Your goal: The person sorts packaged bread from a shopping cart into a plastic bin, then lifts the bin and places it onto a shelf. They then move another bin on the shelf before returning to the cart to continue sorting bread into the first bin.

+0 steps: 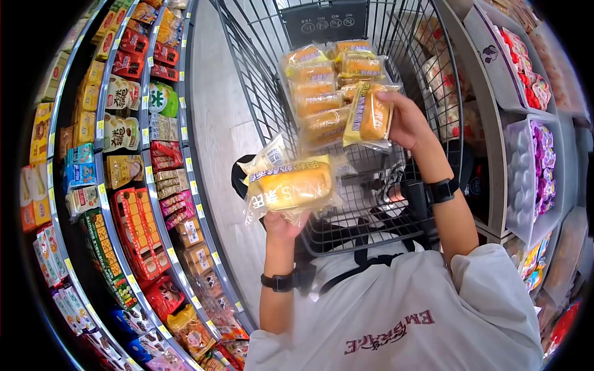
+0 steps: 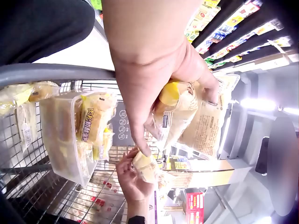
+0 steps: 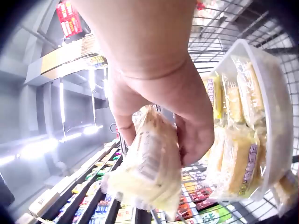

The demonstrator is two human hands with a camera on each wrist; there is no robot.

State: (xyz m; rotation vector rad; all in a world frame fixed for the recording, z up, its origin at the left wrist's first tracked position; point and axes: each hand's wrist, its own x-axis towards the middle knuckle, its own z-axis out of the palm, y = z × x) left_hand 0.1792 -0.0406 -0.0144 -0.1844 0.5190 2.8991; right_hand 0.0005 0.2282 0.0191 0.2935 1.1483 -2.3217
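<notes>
In the head view, my left hand (image 1: 284, 226) is clamped on the lower side of a large yellow bread packet (image 1: 294, 187), with a smaller pale packet (image 1: 267, 154) just behind it. Both are near the cart (image 1: 383, 207), at its left edge as I look down. My right hand (image 1: 409, 123) grips the side of another bread roll packet (image 1: 373, 116), which I have over the near right end of the two rows of packets (image 1: 318, 93) in the cart. I wear a black wristband (image 1: 442, 190) on that arm. Snack shelves (image 1: 148, 136) run along my left, and purple packs (image 1: 544, 167) stand in a white tray to my right.

In the left wrist view, my left fingers and thumb curl round the two packets, side by side. Beyond them my right hand shows with its own packet. The rows turn out to sit in a clear plastic box (image 2: 63, 158) inside the cart, next to a dark panel (image 2: 122, 123).

In the right wrist view, my thumb and fingers close on the wrapped roll from both sides, its crimped end pointing away from my palm. The box is beside my hand, and ceiling lights (image 3: 42, 149) shine on the other side.
</notes>
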